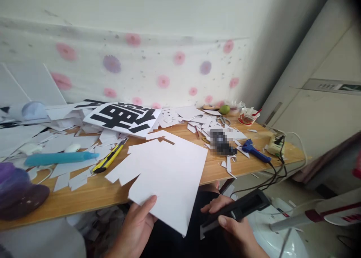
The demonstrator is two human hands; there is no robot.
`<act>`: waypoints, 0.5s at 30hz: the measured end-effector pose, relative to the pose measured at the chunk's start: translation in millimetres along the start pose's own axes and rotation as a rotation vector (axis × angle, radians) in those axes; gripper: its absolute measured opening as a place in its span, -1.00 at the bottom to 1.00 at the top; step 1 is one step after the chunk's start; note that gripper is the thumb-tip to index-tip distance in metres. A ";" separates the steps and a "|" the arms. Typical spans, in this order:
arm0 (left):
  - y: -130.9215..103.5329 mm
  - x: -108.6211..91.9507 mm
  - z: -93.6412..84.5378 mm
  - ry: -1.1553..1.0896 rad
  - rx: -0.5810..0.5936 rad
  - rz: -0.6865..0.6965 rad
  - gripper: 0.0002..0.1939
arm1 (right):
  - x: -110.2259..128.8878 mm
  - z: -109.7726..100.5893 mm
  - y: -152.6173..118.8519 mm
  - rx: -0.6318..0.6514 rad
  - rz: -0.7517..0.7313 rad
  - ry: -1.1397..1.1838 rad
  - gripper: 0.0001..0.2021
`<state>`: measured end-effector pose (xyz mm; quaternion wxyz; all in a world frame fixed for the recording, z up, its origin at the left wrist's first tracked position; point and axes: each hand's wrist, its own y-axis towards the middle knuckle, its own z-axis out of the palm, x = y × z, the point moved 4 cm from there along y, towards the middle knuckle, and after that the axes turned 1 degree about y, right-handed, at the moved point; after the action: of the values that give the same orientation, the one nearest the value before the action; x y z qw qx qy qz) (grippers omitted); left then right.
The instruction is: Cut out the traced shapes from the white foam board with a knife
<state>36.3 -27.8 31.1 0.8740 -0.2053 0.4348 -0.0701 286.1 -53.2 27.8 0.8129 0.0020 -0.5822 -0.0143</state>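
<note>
My left hand (137,220) is closed on the lower left edge of a white foam board sheet (175,168), thumb on top. Notches are cut into the sheet's left side, and a slot near its top shows the wood below. The sheet's far part is over the table, while its near corner hangs over my lap. To the right of it, my right hand (238,228) grips a black utility knife (239,209). The knife's blade end points left, apart from the sheet. On the table to the left lies a yellow and black box cutter (109,156).
White scraps cover much of the wooden table (84,198). A board with black characters (121,117) lies behind the sheet. A blue glue gun (255,151), scissors (223,120), a paper bowl (248,116), a teal tube (60,158) and a purple lump (21,192) are around. Cables hang at right.
</note>
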 end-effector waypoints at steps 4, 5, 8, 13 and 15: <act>-0.2 -17.2 -13.9 0.005 -0.001 0.060 -0.11 | 13.6 -15.9 21.5 -0.023 -0.070 0.029 -0.69; 0.4 -22.7 -16.3 0.008 -0.009 0.072 -0.09 | 20.2 -20.6 28.0 -0.031 -0.105 0.022 -0.73; 1.9 -37.2 -18.1 -0.019 -0.033 0.057 -0.06 | 35.8 -34.4 47.9 -0.106 -0.104 -0.091 -0.84; -0.3 -40.6 -13.9 -0.102 -0.138 -0.049 -0.12 | 41.6 -36.2 85.2 -0.204 0.014 -0.212 -0.72; -2.3 -32.4 -13.3 -0.139 -0.110 -0.101 -0.09 | 43.9 -29.0 101.9 -0.194 -0.031 -0.278 -0.65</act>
<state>6.0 -24.1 48.6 0.8848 -0.2789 0.3655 -0.0759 329.8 47.2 62.0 0.7205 -0.0696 -0.6850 -0.0832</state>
